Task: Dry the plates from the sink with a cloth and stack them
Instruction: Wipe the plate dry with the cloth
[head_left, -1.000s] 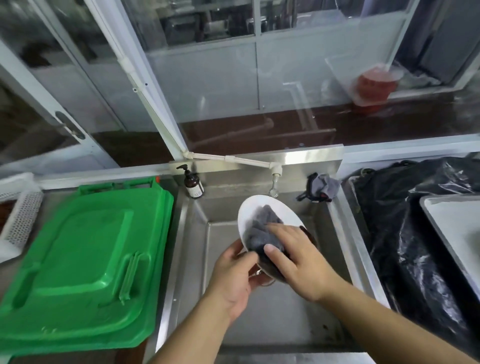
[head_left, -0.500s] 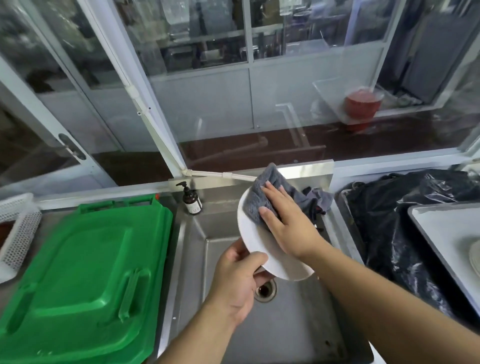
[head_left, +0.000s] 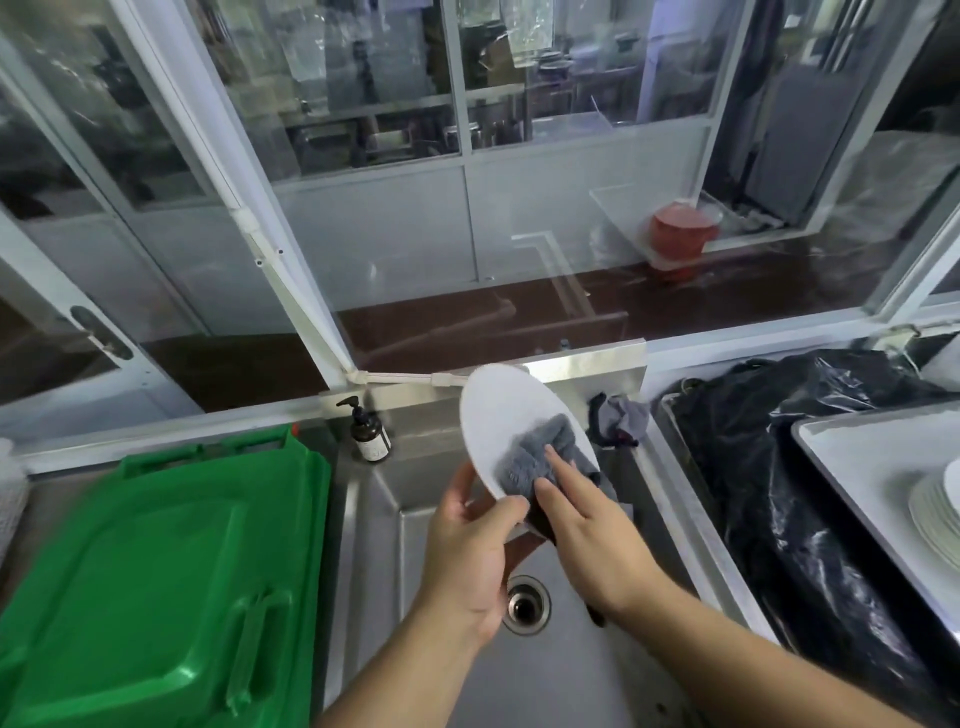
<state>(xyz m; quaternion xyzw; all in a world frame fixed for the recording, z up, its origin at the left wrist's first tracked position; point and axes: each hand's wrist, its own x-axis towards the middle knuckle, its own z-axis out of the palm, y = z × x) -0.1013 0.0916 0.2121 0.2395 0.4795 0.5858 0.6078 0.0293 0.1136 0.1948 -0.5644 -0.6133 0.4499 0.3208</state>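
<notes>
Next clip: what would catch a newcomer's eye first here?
Most striking is the round white plate, held tilted above the steel sink by the left hand while the right hand presses a grey fluffy cloth on its face. Next, the big bright green plastic lid lying left of the sink. At the far right edge, a stack of white plates sits on a tray.

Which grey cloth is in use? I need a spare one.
The grey cloth pressed on the white plate by the right hand is in use. The other cloth lies untouched at the sink's back corner.
</notes>
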